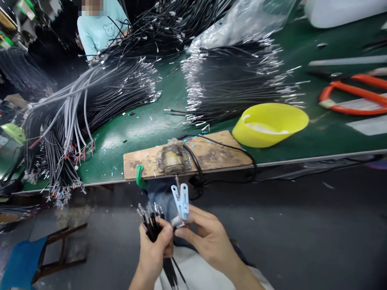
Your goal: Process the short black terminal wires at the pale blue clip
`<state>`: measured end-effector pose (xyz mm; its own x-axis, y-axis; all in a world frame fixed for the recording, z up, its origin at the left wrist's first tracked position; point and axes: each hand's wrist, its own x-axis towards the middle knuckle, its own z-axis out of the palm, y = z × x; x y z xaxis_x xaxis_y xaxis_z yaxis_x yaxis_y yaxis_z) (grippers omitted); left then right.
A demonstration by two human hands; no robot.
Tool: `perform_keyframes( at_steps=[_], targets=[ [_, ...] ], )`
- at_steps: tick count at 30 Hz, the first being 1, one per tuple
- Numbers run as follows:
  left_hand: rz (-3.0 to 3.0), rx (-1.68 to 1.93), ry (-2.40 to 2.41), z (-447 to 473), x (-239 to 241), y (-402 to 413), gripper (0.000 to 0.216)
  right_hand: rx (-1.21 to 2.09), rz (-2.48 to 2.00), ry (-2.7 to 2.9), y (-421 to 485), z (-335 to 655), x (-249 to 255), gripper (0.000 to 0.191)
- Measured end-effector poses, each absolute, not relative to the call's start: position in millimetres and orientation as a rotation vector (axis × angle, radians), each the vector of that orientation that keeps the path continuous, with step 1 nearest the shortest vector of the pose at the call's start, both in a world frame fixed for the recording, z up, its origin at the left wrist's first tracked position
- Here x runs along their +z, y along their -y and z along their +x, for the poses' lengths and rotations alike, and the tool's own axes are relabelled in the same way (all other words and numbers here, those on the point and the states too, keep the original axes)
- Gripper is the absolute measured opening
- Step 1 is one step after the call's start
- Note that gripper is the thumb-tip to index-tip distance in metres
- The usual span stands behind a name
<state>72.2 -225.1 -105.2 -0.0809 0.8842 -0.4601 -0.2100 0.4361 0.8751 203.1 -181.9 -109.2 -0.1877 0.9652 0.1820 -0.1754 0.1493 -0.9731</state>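
My left hand (155, 245) is closed around a bundle of black cables (152, 225), whose stripped, silvery ends stick up above the fingers. Thumb and fingers of my right hand (207, 233) pinch a pale silvery cable end (177, 221) close to the left thumb. Directly above the right fingertips is a light blue clothespin (181, 201), joined to a thin metal shaft. This shaft comes from a small motor (173, 159) fixed on a wooden board (214, 151). Whether the right fingers touch the clothespin, I cannot tell.
The green table (133, 133) carries black cable piles (229, 80), grey cables (72, 96), a yellow cup (266, 125), orange-handled scissors (347, 92) and a plastic bag (238, 24). A co-worker (102, 28) is behind the table. A blue chair (24, 262) stands lower left.
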Motion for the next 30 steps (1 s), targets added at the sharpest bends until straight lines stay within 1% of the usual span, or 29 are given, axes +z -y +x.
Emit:
perform_keyframes(
  at_steps=[2,3,5,8,10,12,14,17,20,22,25,30],
  targets=[
    [0.7,1.04,-1.382,68,-103,225,0.037,1.216,-0.916,1.342,184,205,-111,0.029],
    [0.737,1.049,-1.394,65,-101,225,0.034,1.24,-0.906,1.339,185,206,-113,0.028],
    [0.827,1.066,-1.395,62,-98,223,0.03,1.41,-0.805,1.249,187,205,-115,0.029],
    [0.934,1.1,-1.338,63,-95,220,0.032,1.774,-0.623,0.941,192,201,-118,0.036],
    [0.973,1.128,-1.305,66,-96,218,0.035,1.976,-0.575,0.723,192,198,-118,0.037],
    [1.015,1.156,-1.3,69,-97,217,0.032,2.091,-0.581,0.569,189,196,-116,0.036],
    [1.063,1.19,-1.312,69,-97,217,0.027,2.073,-0.654,0.48,180,196,-114,0.033],
    [1.134,1.252,-1.347,67,-95,218,0.022,1.9,-0.814,0.433,162,199,-110,0.032],
    [1.177,1.314,-1.402,68,-92,216,0.019,1.859,-0.791,0.497,147,197,-104,0.04],
    [1.199,1.359,-1.455,71,-91,213,0.021,1.868,-0.74,0.554,141,191,-99,0.044],
    [1.226,1.395,-1.509,75,-88,208,0.025,1.829,-0.725,0.577,137,185,-92,0.045],
    [1.232,1.357,-1.528,74,-84,207,0.024,1.7,-0.871,0.753,135,193,-94,0.044]
  ],
)
